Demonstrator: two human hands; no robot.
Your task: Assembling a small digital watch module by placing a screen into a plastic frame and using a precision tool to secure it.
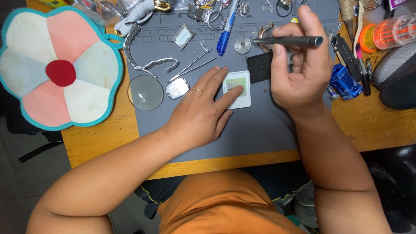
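Observation:
My left hand [203,112] lies flat on the grey work mat [260,130], a ring on one finger, its fingertips pressing on a small white square part [239,82] with a pale green inner panel. My right hand [299,69] is raised just right of it and grips a dark pen-shaped tool [288,41], held level with its tip pointing left toward a round metal disc [242,45]. A black square piece [259,67] lies between the white part and my right hand.
On the mat lie a metal watch bracelet [147,65], a square watch case [177,88], tweezers [193,66], a blue pen [225,30] and a round glass lens [145,92]. A flower-shaped cloth pad [60,69] sits at the left. A blue tool [345,82] and orange case [385,32] crowd the right.

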